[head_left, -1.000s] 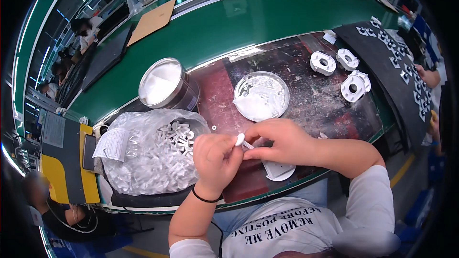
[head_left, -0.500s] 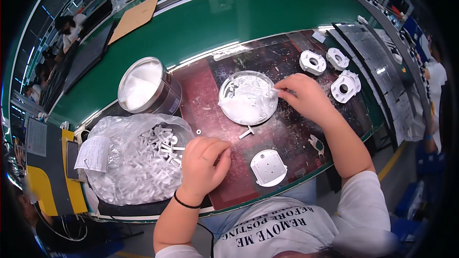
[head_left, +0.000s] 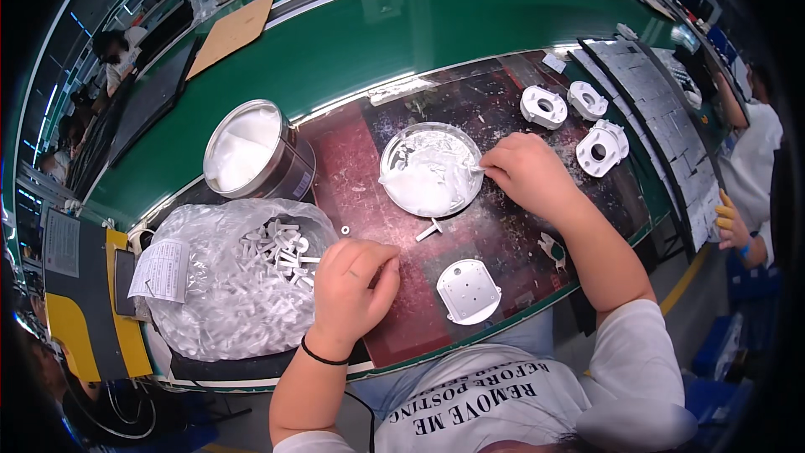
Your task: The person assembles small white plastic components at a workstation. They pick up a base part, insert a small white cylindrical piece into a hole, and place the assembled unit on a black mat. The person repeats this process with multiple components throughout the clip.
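My right hand [head_left: 527, 174] is at the right rim of a round shallow dish [head_left: 387, 151]. Its thumb and fingertips pinch a small white part, mostly hidden. White paste [head_left: 428, 180] is smeared inside the dish. Beside the clear plastic bag [head_left: 226, 310], my left hand [head_left: 352, 285] is held low over the table, fingers curled and thumb close to them; anything between them is hidden. The bag's mouth shows many white stemmed plastic parts [head_left: 283, 243]. One similar white pin [head_left: 428, 230] lies below the dish. Nearer me rests a flat white plate-like part [head_left: 470, 292] with small holes.
An open tin [head_left: 289, 164] of white paste stands behind the bag. Several white housings with round holes, one of them a ring-like housing [head_left: 602, 149], sit at the right, by stacked dark panels [head_left: 650, 109]. A small white ring [head_left: 345, 230] lies near the bag. Another person [head_left: 746, 159] is at far right.
My right hand has shifted slightly down along the dish's rim, still pinching. My left hand stays nearly still. The person at far right has come further into view with a hand showing.
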The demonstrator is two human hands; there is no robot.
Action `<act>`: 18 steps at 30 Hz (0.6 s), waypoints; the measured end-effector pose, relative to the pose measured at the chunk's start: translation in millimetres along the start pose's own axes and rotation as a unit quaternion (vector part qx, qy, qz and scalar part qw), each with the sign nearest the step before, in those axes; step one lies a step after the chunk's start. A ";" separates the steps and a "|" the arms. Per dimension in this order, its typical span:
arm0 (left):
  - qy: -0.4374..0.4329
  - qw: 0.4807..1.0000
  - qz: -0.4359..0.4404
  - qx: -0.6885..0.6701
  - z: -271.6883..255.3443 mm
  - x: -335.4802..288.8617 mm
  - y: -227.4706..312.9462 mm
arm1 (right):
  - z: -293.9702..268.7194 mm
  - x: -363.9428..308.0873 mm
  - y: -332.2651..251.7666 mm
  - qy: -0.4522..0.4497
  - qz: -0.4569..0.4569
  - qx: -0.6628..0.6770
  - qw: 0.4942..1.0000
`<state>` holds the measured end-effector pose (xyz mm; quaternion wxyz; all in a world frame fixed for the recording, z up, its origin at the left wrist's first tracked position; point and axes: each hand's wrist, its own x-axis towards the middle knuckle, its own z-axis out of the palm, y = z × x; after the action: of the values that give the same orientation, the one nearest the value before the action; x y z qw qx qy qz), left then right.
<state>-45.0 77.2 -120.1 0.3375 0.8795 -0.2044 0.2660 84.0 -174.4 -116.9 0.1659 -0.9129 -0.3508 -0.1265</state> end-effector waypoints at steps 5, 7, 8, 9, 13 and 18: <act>-0.002 1.000 -0.006 -0.001 -0.4 0.4 0.4 | -2.9 -1.6 -0.6 -0.008 0.000 -0.014 1.000; -0.004 1.000 -0.007 -0.001 -0.7 0.8 0.6 | -3.3 -2.5 -1.0 -0.010 0.000 -0.021 1.000; -0.005 1.000 -0.008 0.000 -0.8 0.9 0.9 | -3.5 -3.0 -1.2 -0.011 0.000 -0.024 1.000; -0.005 1.000 -0.009 0.001 -0.8 1.0 1.1 | -3.8 -3.3 -1.7 -0.010 -0.002 -0.030 0.999; -0.007 1.000 -0.009 0.004 -0.6 0.4 0.5 | -7.1 -3.6 -5.2 -0.011 -0.011 -0.055 0.998; -0.011 1.000 -0.015 0.005 -0.6 0.4 0.8 | -7.2 -5.4 -6.1 -0.005 -0.021 -0.071 0.997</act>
<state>-45.4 77.0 -119.1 0.3345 0.8872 -0.1936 0.2521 75.1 -176.2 -110.9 0.0960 -0.9156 -0.3604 -0.1499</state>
